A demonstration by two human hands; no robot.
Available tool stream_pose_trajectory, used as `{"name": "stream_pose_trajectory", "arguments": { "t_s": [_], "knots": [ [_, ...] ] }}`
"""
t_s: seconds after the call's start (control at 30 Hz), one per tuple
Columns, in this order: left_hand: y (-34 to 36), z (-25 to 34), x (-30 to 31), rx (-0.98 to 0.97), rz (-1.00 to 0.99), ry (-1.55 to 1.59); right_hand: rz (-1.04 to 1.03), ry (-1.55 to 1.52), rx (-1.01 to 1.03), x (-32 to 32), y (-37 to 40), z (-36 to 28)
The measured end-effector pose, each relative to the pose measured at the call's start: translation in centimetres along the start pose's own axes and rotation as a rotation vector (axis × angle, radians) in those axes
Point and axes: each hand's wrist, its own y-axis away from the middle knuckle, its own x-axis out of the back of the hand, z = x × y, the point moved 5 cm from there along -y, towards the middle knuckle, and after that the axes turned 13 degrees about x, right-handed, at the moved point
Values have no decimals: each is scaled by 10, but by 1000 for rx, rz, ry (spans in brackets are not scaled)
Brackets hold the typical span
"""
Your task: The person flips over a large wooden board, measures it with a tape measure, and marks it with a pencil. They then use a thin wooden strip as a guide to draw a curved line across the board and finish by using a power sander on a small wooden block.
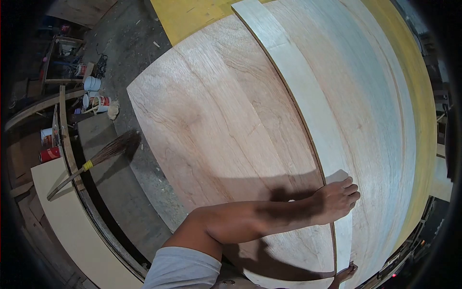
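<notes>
Though long, strip [304, 82] under left hand [338, 198].

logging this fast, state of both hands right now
Left hand: fingers curled over the pale strip; grip can't be told.
Right hand: at strip's near end; open or closed can't be told.

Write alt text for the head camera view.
A left hand rests on a long pale strip across a large wood-grained sheet, the right hand at the strip's near end. A broom and several containers are at left.
</notes>
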Motion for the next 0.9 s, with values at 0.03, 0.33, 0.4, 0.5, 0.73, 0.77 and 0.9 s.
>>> {"name": "stream_pose_trajectory", "arguments": {
  "t_s": [0.03,0.33,0.4,0.5,0.73,0.77,0.9],
  "knots": [
    [0,0,0,-3,5,14,-7,68,12,0,-1,-5],
    [0,2,-3,-5,18,31,19,-83,33,-4,2,8],
    [-1,2,-4,5,61,45,41,-144,74,-2,2,8],
    [0,2,-5,-2,74,48,19,-15,58,-1,1,-4],
    [2,0,3,4,202,54,5,-2,6,-3,-1,4],
    [3,-1,5,12,242,90,-14,38,-29,-2,0,-4],
    [2,0,3,16,236,78,-58,57,-86,-3,-2,-8]
  ]
}}
